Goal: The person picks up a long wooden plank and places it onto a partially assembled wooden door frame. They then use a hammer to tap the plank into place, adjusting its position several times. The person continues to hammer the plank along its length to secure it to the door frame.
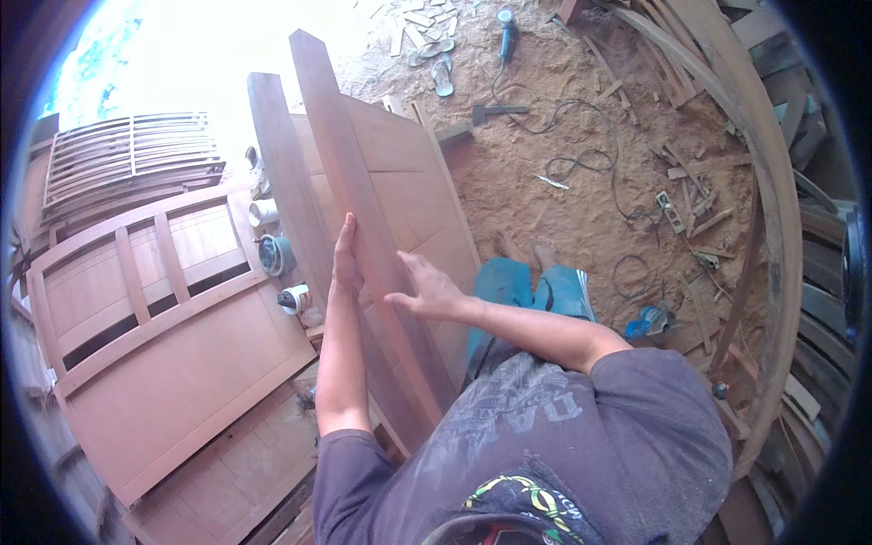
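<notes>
Reddish-brown hardwood fills the view: a long, narrow reddish-brown plank [363,213] stands on edge, tilted away from the person, resting against a broad panelled wooden door leaf [427,195] of the same colour. The left hand [346,259] lies flat along the plank's left face, fingers stretched upward and pressed to the wood; its grip is an open palm steadying the board, not a closed grasp. The right hand [427,289] is spread open, fingers splayed, at the plank's right side; whether it touches the wood or hovers just beside it I cannot tell. A second dark plank [282,173] stands just to the left of the first, close alongside.

As a judgement, the plank seems to be in the middle of being positioned against the door leaf: it is raised and steadied, but nothing shows it fastened or settled.

To the left lies a finished panelled wooden frame with slats [154,309], with small glue or paint cans [272,254] between it and the planks. The sawdust-covered floor [563,182] carries a blue power tool [506,32] with a black cable, a hammer [495,112] and offcuts.
</notes>
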Demonstrator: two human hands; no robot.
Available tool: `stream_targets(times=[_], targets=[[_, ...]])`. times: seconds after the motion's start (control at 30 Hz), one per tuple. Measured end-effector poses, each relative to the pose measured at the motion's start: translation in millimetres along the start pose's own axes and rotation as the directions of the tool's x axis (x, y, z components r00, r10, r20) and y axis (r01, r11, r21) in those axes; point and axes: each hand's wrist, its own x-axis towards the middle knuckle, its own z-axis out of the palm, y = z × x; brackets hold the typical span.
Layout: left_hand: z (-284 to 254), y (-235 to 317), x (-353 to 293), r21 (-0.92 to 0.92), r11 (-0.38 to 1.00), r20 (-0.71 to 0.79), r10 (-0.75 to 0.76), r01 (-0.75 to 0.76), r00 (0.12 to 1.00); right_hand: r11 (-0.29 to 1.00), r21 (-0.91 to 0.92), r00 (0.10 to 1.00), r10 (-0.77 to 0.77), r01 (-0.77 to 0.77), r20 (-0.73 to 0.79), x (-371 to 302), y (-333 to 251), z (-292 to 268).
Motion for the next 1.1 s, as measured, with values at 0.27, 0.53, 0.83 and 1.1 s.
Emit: stream_targets(times=[0.27,0.53,0.83,1.1], targets=[[7,0,60,-0.04,0.998,0.045,-0.038,0.04,0.998,0.98,0.001,0.979,0.2,-0.201,-0.048,125,-19,-43],[-2,-16,49,-0.078,0.989,0.023,-0.122,0.123,0.992,0.957,-0.246,0.984,0.172,-0.154,0.051,134,-37,-58],[0,-7,50,-0.078,0.988,0.015,-0.131,0.132,0.991,0.937,-0.291,0.962,0.241,-0.196,0.127,143,-49,-66],[-8,41,113,-0.062,0.998,0.025,-0.006,0.007,1.0,0.99,-0.036,0.977,0.142,-0.138,0.161,160,-22,-75]])
